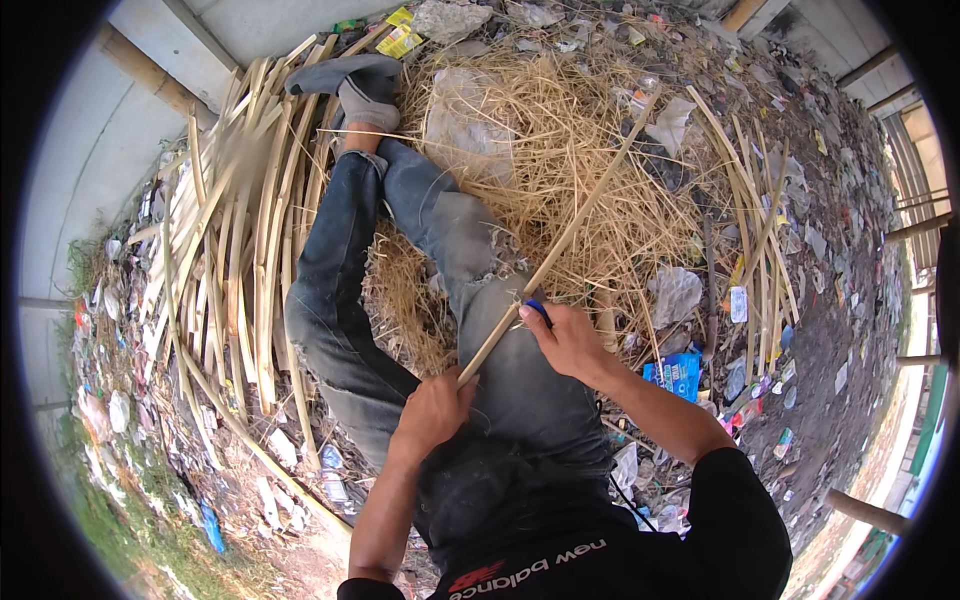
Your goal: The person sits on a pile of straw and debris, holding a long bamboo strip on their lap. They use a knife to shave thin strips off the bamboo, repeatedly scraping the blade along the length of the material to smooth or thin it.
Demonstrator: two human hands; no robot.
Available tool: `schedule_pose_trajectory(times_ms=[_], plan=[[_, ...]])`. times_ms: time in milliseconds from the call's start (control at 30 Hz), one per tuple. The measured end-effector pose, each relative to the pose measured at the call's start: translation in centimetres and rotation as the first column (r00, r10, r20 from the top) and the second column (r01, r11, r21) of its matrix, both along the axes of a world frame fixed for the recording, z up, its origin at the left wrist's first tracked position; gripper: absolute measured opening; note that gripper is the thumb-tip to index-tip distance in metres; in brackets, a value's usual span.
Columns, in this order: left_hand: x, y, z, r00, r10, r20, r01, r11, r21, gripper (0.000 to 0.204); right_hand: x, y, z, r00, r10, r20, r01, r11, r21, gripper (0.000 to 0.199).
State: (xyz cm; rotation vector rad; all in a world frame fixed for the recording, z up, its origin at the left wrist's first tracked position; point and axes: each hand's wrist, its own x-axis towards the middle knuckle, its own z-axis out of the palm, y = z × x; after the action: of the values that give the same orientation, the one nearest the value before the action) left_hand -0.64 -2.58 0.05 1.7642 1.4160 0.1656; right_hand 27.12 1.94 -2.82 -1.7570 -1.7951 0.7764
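Note:
A long, thin bamboo strip (575, 228) slants across my lap, its far end over the straw. Near its lower end, my left hand (433, 410) is closed around it. Farther up, my right hand (567, 340) grips a small blue-handled tool (540, 310) pressed against the strip. The tool's blade is mostly hidden by my fingers and the strip, so its exact kind does not show. Under both hands are my legs in worn, torn jeans (520, 375).
Many split bamboo strips (265, 260) are piled at my left, and several more (765, 240) lie at right. Dry straw shavings (560, 130) heap ahead of me. Litter covers the ground, including a blue packet (675, 377). A pale wall (90, 170) borders the left.

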Motion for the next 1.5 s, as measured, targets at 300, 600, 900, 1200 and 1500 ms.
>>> schedule_pose_trajectory(times_ms=[300, 600, 900, 1200, 1500], plan=[[0.1, 0.5, 1.9, 0.995, -0.006, -0.102, 0.002, 0.999, -0.040, 0.030, 4.1, 4.4, 0.7, 0.978, -0.206, -0.017, 0.203, 0.973, -0.115, 0.054], [-0.3, 0.5, 1.6, 0.995, -0.037, -0.091, 0.032, 0.998, -0.055, 0.030, -0.4, -0.4, 0.3, 0.954, 0.007, -0.300, -0.103, 0.947, -0.305, 0.061], [0.6, -0.5, 0.5, 0.983, 0.002, -0.182, 0.005, 0.999, 0.034, 0.026, 1.2, 0.9, 1.2, 0.695, -0.350, -0.628, -0.217, 0.731, -0.647, 0.056], [2.1, -1.7, 0.9, 0.928, 0.033, -0.371, 0.055, 0.973, 0.224, 0.027, -0.9, -0.1, 1.4, 0.951, -0.152, -0.268, 0.094, 0.972, -0.217, 0.046], [2.0, -1.5, 1.6, 0.946, 0.030, -0.323, 0.055, 0.966, 0.253, 0.042, 1.5, 0.9, 3.4, 0.953, -0.193, -0.235, 0.128, 0.956, -0.265, 0.046]])
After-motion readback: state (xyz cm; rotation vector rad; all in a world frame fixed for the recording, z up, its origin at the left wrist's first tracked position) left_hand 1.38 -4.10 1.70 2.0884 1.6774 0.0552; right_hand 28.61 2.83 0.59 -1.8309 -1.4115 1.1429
